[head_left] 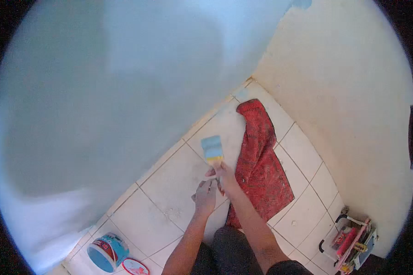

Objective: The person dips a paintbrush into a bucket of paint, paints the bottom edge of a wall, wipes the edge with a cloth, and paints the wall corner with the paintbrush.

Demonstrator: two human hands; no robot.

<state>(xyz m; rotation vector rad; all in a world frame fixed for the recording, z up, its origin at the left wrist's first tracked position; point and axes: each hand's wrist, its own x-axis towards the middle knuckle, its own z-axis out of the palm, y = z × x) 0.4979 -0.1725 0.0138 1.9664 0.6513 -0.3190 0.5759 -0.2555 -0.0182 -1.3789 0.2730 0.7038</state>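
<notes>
My right hand (225,176) is closed around the handle of a wide paintbrush (212,147). The brush's bristles are coated light blue and point up and away from me, over the tiled floor. Just left of it and lower is my left hand (206,195), its fingers bent near the end of the handle; whether it grips anything is too small to tell. A red patterned cloth (261,169) lies rumpled on the tiles to the right of both hands.
A blue wall (147,87) rises at the left and a cream wall (339,91) at the right. At lower left stands a paint bucket (106,253) beside its round lid (135,266). A rack of tools (351,243) stands at lower right. White floor tiles (163,197) lie between.
</notes>
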